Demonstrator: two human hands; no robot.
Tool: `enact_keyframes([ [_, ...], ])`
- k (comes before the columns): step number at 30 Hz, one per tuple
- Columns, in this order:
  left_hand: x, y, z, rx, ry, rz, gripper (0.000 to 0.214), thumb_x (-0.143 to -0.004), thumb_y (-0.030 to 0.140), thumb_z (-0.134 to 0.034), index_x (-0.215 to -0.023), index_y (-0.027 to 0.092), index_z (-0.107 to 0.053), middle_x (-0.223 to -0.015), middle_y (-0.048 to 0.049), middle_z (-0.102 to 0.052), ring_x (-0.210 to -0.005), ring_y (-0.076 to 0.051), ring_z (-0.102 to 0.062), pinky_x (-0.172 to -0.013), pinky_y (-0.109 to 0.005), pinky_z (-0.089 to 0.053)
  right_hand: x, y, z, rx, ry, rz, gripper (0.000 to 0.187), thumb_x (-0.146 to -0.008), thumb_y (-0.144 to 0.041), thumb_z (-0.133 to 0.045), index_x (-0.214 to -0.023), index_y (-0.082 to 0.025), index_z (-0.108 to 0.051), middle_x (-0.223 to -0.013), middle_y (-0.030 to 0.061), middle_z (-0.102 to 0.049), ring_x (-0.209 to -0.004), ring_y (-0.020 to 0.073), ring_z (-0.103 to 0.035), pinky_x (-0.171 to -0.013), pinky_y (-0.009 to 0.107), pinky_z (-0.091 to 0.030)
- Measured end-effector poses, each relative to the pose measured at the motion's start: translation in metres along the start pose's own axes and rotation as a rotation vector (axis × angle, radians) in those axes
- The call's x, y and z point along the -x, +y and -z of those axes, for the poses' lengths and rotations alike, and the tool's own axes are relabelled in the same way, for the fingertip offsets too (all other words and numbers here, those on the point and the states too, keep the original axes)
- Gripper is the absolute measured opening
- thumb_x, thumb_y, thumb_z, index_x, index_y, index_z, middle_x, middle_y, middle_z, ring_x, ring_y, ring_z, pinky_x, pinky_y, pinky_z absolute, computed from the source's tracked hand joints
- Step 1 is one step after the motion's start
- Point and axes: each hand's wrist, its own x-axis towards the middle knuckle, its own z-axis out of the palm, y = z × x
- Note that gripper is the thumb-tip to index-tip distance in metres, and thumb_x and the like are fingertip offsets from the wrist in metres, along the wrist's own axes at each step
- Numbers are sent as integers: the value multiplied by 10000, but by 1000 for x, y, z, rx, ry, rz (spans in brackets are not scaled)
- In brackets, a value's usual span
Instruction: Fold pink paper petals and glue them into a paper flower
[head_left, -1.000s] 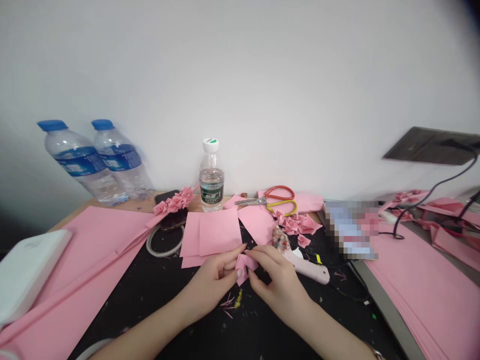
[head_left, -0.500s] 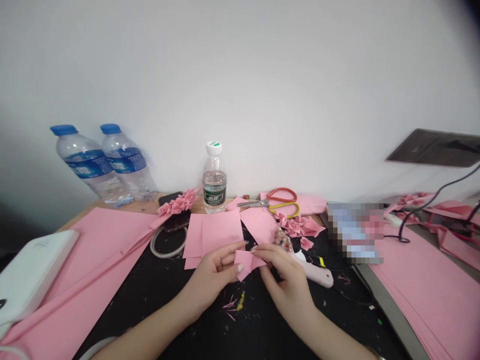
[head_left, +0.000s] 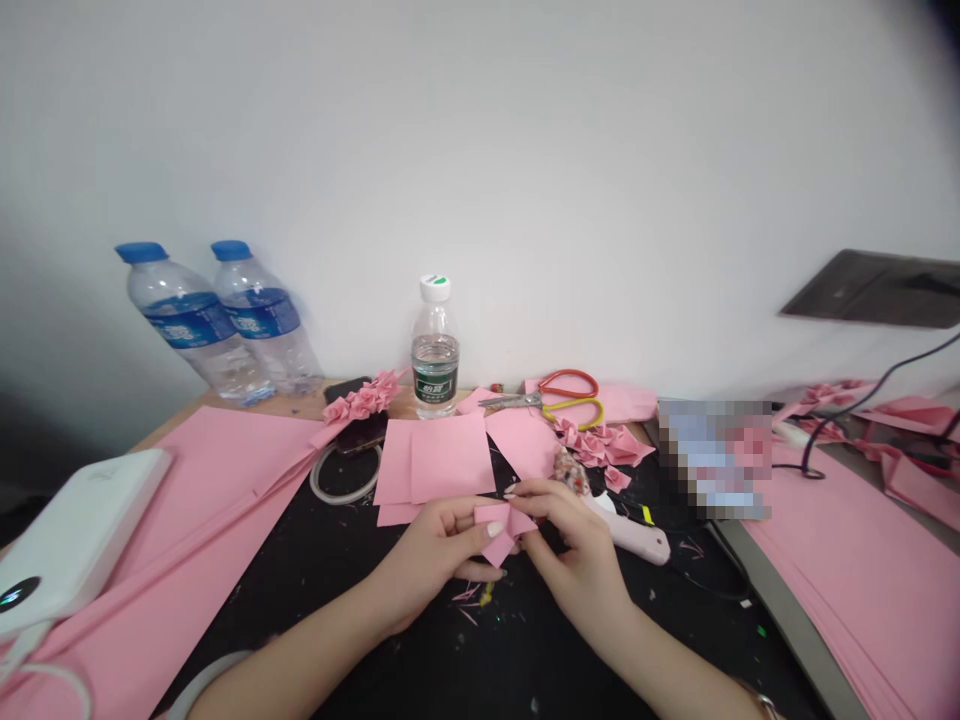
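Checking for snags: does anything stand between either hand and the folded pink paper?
Nothing visible does. The left hand and right hand both touch the folded pink paper directly. The pink hot glue gun lies beside the right hand, outside that gap.

The person's left hand (head_left: 431, 560) and right hand (head_left: 577, 550) are pinching a folded pink paper (head_left: 501, 530) between them above a black mat (head_left: 420, 640). Stacked pink paper squares (head_left: 442, 465) are lying just past the left hand, a pink glue gun (head_left: 630, 535) is lying beside the right hand, and scissors (head_left: 555, 402) are resting farther back.
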Motion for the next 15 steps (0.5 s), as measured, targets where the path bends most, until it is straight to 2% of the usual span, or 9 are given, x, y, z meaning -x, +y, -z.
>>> enact_keyframes([
  [4, 0, 0, 0, -38, 15, 2, 305, -753, 323, -648, -1018, 174, -674, -832, -49, -645, -779, -155, -573, -729, -323, -520, 0, -1, 2, 39, -5, 58, 229, -710, -17, -552, -830, -198, -626, -922, 55, -662, -862, 188, -630, -759, 300, -505],
  [9, -1, -2, 0, -73, 17, -32, 305, -749, 335, -652, -991, 152, -687, -790, -48, -659, -757, -147, -569, -741, -280, -472, 1, -2, 3, 99, 11, 146, 278, -748, -44, -539, -955, -211, -620, -969, 76, -672, -905, 208, -631, -792, 340, -515],
  [15, -2, -3, -1, -4, 6, -65, 268, -769, 337, -633, -944, 144, -696, -714, -31, -634, -681, -124, -548, -673, -235, -443, 2, 1, 5, 170, -32, 207, 253, -794, -54, -521, -974, -203, -617, -1006, 92, -663, -939, 211, -615, -816, 360, -509],
])
